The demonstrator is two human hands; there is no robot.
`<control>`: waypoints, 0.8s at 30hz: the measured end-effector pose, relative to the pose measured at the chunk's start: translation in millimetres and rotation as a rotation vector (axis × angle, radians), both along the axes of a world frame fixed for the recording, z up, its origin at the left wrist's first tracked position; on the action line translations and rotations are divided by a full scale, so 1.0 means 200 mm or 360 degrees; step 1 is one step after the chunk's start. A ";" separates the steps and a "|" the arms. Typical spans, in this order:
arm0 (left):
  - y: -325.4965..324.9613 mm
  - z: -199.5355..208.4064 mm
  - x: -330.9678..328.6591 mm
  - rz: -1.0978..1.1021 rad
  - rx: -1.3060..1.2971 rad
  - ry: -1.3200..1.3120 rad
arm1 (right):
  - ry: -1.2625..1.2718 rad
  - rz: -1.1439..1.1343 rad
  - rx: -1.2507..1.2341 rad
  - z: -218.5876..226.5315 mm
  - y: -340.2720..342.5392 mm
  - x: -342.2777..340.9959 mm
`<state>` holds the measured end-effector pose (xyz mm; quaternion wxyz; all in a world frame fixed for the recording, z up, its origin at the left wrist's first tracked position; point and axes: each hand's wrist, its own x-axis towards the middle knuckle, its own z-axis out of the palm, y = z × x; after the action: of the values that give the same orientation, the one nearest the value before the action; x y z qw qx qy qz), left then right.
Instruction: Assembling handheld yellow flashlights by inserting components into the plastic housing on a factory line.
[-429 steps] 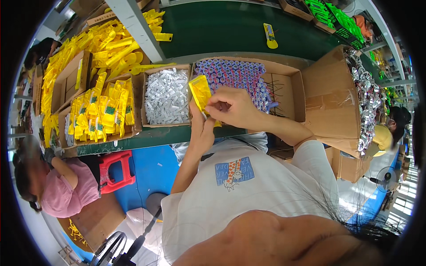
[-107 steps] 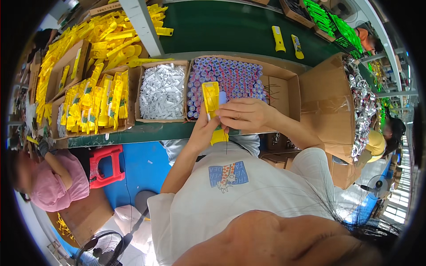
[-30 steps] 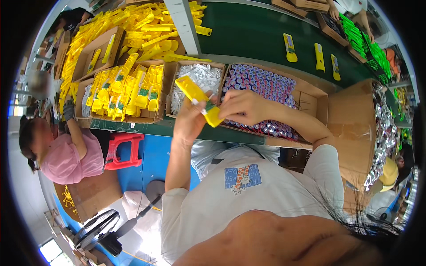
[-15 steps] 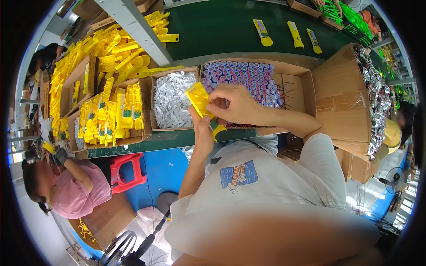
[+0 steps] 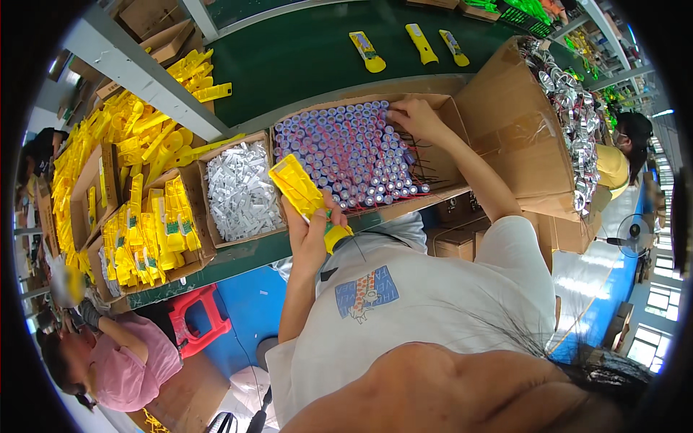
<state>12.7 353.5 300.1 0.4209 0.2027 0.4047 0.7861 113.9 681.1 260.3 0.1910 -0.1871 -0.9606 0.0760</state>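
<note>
My left hand [image 5: 312, 234] is closed around a yellow plastic casing [image 5: 294, 185], open side up, held tilted over the near edge of the bench. A bit of green shows near its lower end, partly covered by my fingers. My right hand [image 5: 420, 120] reaches to the far right of a cardboard box of purple battery cells [image 5: 332, 144]. Its fingers are bent and pinched together at a cell on the edge of the stack. Red and black wires run among the cells.
Left of the cells stands a box of small white parts [image 5: 244, 191], then a box of yellow casings [image 5: 151, 231]. Three yellow pieces lie on the green bench [image 5: 289, 79]. A large carton [image 5: 505, 123] with shiny metal parts stands right. A co-worker in pink [image 5: 130, 361] sits left.
My right hand has left the yellow casing and moved far and right to the battery cells. The left hand still holds the casing. The whole view has shifted.
</note>
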 end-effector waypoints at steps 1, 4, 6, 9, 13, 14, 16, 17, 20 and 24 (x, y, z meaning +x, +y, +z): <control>0.01 -0.01 0.01 -0.0039 -0.0034 0.0029 | 0.0038 -0.0181 -0.0545 0.00 -0.02 -0.03; 0.03 -0.02 0.05 -0.0117 -0.0121 0.0057 | 0.0014 -0.0408 -0.0975 0.03 -0.07 -0.06; 0.03 -0.04 0.06 -0.0155 -0.0201 0.0012 | 0.0251 -0.0353 -0.0566 0.07 -0.10 -0.08; 0.04 -0.07 0.05 -0.0180 -0.0253 -0.0205 | 0.0687 0.0371 0.0308 0.21 -0.33 -0.11; 0.06 -0.07 0.02 -0.0186 -0.0229 -0.0344 | 0.0285 0.1233 0.0320 0.41 -0.66 -0.09; 0.05 -0.06 0.02 -0.0159 -0.0229 -0.0370 | 0.0218 0.1351 0.0323 0.42 -0.71 -0.10; 0.02 -0.06 -0.01 -0.0105 -0.0248 -0.0311 | 0.0234 0.1438 0.0276 0.39 -0.76 -0.15; 0.00 -0.07 -0.03 -0.0094 -0.0257 -0.0295 | 0.0244 0.1493 0.0236 0.37 -0.78 -0.17; -0.09 -0.05 -0.08 -0.0010 -0.0288 -0.0252 | 0.0287 0.1392 0.0492 0.30 -0.92 -0.20; -0.34 -0.10 -0.20 0.0270 -0.0065 -0.0462 | 0.0150 0.1741 -0.0922 0.22 -0.93 -0.55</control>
<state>-26.8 285.2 280.9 0.4111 0.0435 0.3711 0.8315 4.2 495.4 304.7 0.1082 0.2917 -0.8482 0.4287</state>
